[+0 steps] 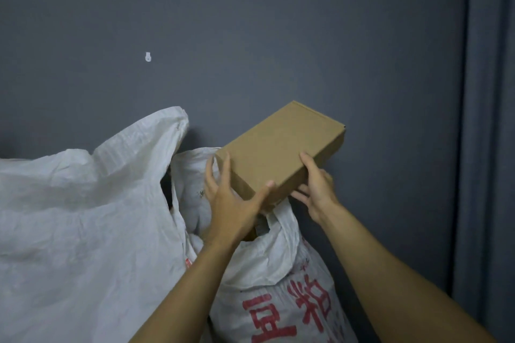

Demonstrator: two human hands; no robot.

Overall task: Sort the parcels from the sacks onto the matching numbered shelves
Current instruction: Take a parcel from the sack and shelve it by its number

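A flat brown cardboard parcel (281,147) is held up in the air, tilted, above the mouth of a white woven sack with red characters (281,287). My left hand (231,198) grips its near left corner, thumb on the near edge and fingers along the left side. My right hand (316,189) holds the near right edge, thumb on top and fingers underneath. The parcel's upper face shows no label. Another brown parcel edge (257,228) peeks out inside the sack's opening.
A larger crumpled white sack (83,217) fills the left side, leaning on the dark grey wall (250,36). A small white hook (148,57) sits on the wall. A grey-blue curtain (487,147) hangs at the right.
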